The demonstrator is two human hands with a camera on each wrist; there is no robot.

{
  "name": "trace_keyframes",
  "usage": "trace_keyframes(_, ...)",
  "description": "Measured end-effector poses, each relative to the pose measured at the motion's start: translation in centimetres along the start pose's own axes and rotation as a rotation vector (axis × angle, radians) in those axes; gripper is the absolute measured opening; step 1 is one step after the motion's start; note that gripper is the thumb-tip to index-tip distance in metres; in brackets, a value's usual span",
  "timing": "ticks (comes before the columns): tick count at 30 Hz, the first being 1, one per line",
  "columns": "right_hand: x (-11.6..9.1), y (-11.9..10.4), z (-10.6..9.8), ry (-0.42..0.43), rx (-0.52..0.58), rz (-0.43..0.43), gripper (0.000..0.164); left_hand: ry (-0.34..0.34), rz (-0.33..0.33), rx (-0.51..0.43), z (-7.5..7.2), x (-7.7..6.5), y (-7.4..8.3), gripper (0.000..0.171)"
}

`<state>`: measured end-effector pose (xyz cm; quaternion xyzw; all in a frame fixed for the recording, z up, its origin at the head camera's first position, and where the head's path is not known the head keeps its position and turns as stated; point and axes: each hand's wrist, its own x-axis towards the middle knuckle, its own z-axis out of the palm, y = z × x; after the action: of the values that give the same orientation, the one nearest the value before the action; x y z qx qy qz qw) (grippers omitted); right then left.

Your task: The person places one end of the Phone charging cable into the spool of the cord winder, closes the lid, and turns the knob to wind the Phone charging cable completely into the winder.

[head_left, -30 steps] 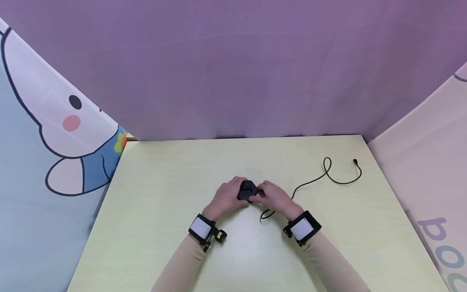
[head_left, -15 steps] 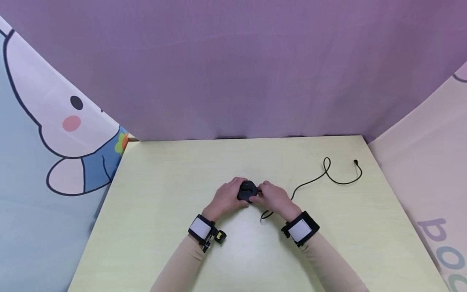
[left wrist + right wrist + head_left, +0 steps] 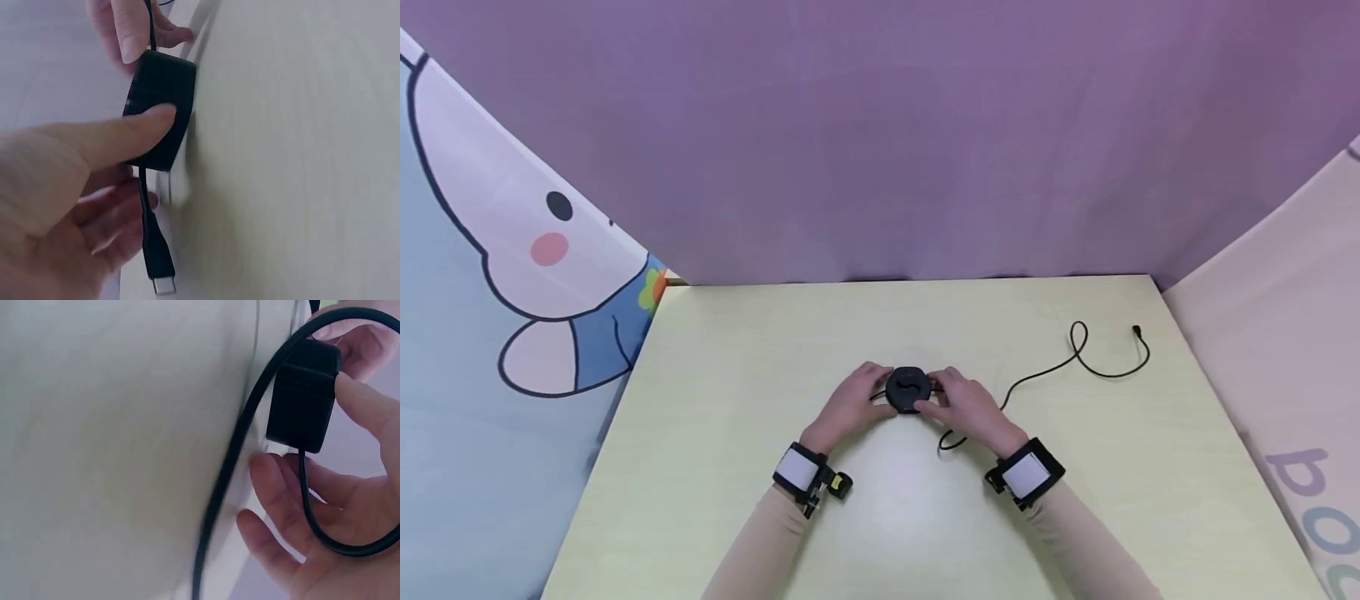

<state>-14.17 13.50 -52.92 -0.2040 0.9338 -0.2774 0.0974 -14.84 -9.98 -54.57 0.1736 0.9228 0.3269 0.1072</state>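
Note:
Near the middle of the table a black cable winder point(image 3: 908, 390), roundish with an S-shaped groove on top, is held between both hands. My left hand point(image 3: 848, 407) grips its left side, the thumb lying on the case in the left wrist view. My right hand point(image 3: 966, 408) pinches the opposite side, thumb at the edge and the other fingers curled beneath. A short black cable end with a USB-C plug point(image 3: 160, 262) sticks out past the left fingers. From the other side a black cable point(image 3: 305, 487) loops along the right palm.
The cable's long part point(image 3: 1037, 372) runs across the pale table point(image 3: 760, 350) to the back right, ending in a small black plug point(image 3: 1137, 331). A purple curtain point(image 3: 880, 150) stands behind the table, with printed cloths at both sides.
My left hand has shifted slightly left on the cable winder, so more of its left side and a bit of cable there now show. The right hand has hardly moved.

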Motion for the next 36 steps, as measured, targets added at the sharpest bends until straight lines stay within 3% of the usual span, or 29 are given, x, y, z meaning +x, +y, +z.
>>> trace_keyframes(6,0.5,-1.0,-0.8,-0.014,-0.045,-0.084,0.086,0.099,-0.011,0.061,-0.4,-0.7,0.0,0.038)
trace_keyframes(10,0.9,-1.8,-0.9,-0.015,-0.1,-0.134,0.086,0.185,0.043,0.048,-0.3,-1.0,-0.1,0.022)
trace_keyframes(15,1.3,-2.3,-0.8,-0.032,-0.171,-0.134,0.084,0.278,0.08,0.073,0.1,-1.2,-0.4,0.009)
trace_keyframes(24,1.5,-2.8,-0.4,-0.007,-0.205,-0.118,0.077,0.258,0.001,0.083,0.1,-1.3,0.2,0.006)
trace_keyframes(30,1.5,-2.5,-0.2,-0.022,-0.128,-0.101,0.077,0.272,0.006,0.109,0.3,-1.2,0.2,0.005)
trace_keyframes(36,1.5,-1.7,-0.2,-0.042,-0.085,-0.145,0.078,0.291,0.011,0.158,0.7,-1.2,0.0,0.005)
